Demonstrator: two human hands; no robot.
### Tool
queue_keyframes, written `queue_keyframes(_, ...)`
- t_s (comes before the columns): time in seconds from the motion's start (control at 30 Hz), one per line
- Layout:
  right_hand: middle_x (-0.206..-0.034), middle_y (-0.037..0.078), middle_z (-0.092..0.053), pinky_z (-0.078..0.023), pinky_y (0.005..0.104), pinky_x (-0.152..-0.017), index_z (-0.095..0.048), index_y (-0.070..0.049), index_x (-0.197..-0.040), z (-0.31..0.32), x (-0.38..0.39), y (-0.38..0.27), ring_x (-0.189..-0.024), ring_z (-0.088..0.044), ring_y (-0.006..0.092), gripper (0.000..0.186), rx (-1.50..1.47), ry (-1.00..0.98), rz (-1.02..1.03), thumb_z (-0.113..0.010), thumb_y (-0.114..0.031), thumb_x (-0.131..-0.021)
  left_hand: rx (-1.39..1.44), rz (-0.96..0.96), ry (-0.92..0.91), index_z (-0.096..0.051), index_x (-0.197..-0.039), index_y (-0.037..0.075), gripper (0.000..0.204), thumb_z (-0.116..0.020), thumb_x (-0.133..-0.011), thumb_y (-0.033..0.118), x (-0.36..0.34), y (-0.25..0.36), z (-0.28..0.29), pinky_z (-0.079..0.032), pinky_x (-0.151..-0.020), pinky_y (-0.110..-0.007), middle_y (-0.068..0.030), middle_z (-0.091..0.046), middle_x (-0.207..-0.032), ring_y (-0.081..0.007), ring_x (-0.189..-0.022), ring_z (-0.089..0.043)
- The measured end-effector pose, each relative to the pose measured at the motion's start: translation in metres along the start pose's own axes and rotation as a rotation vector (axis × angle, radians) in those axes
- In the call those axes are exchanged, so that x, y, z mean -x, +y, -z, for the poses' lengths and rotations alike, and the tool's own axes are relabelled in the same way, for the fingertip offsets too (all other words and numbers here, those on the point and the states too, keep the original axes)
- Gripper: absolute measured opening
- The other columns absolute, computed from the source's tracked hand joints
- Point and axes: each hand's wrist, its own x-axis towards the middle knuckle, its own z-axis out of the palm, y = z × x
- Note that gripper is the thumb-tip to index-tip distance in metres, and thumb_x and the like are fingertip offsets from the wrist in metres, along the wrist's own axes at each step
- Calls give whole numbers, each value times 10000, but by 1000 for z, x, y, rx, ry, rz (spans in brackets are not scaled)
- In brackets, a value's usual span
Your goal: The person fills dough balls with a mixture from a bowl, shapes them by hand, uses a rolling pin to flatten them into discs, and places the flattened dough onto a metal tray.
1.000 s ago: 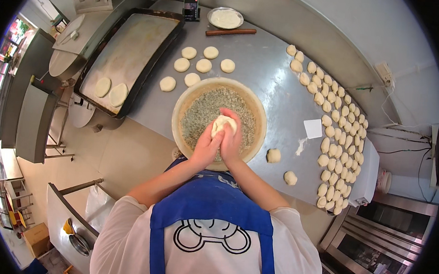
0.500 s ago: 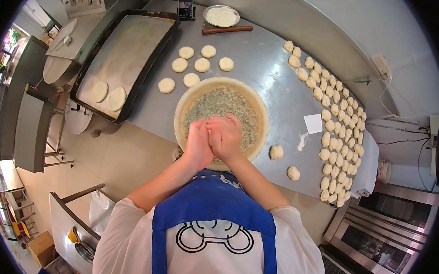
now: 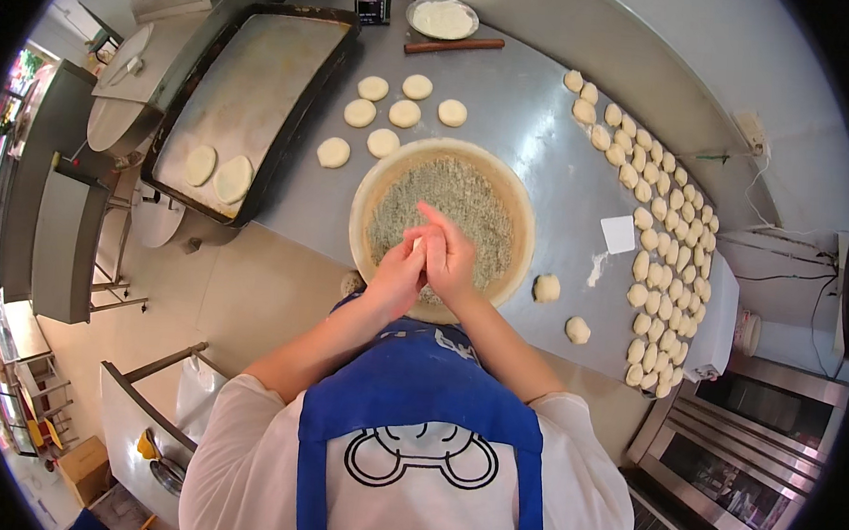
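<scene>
Six flat discs (image 3: pixel 386 116) lie finished at 12 o'clock of the bowl (image 3: pixel 443 226), two wait on the tray (image 3: pixel 246 102), many dough balls (image 3: pixel 648 240) remain at 3 o'clock, while the left hand (image 3: pixel 397 275) and right hand (image 3: pixel 450 257) press together over the bowl, fingers closed on a piece I cannot see clearly.

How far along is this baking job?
Done: six flattened discs lie on the table and two on the griddle. In hand: both hands, left hand and right hand, press together over the seed bowl. Left: rows of dough balls.

Pressed hands (image 3: pixel 426 263) hide whatever lies between them
</scene>
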Motion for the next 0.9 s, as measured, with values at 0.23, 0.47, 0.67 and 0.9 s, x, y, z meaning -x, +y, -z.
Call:
queue_keyframes(0.23,-1048,179,-724,-518,467,-890,-667,-34,-1242,-8,1,33,-955,-684,369,339,506,-83,496,-559,-154,-944,252,107,117,-549,-1309,72,601,-292,-1076,562,-9,-3,32,-475,-1040,-371,-96,-617,-1300,-215,-1216,-596)
queue_keyframes(0.47,-966,200,-704,-509,492,-830,-686,-26,-986,-23,17,55,-950,-661,413,299,434,-268,-92,-489,-252,-973,201,175,192,-452,-1456,37,706,-229,-1077,589,20,14,2,-391,-1129,-452,-127,-573,-1408,-272,-1317,-536)
queue_keyframes(0.67,-980,180,-719,-477,462,-934,-733,-37,-994,-24,-21,76,-963,-669,351,446,699,-336,-257,-458,-387,-1018,99,163,34,-524,-1385,18,500,-417,-1094,411,2,-3,66,-439,-1099,-409,-117,-626,-1330,-252,-1262,-582)
queue_keyframes(0.9,-1041,133,-694,-378,458,-1034,-717,-17,-1031,-8,-5,127,-1053,-610,287,463,1500,-464,208,-529,-436,-977,-68,197,-64,-549,-1353,34,430,-477,-1078,358,1,11,96,-593,-815,-366,-120,-678,-1222,-253,-1033,-707)
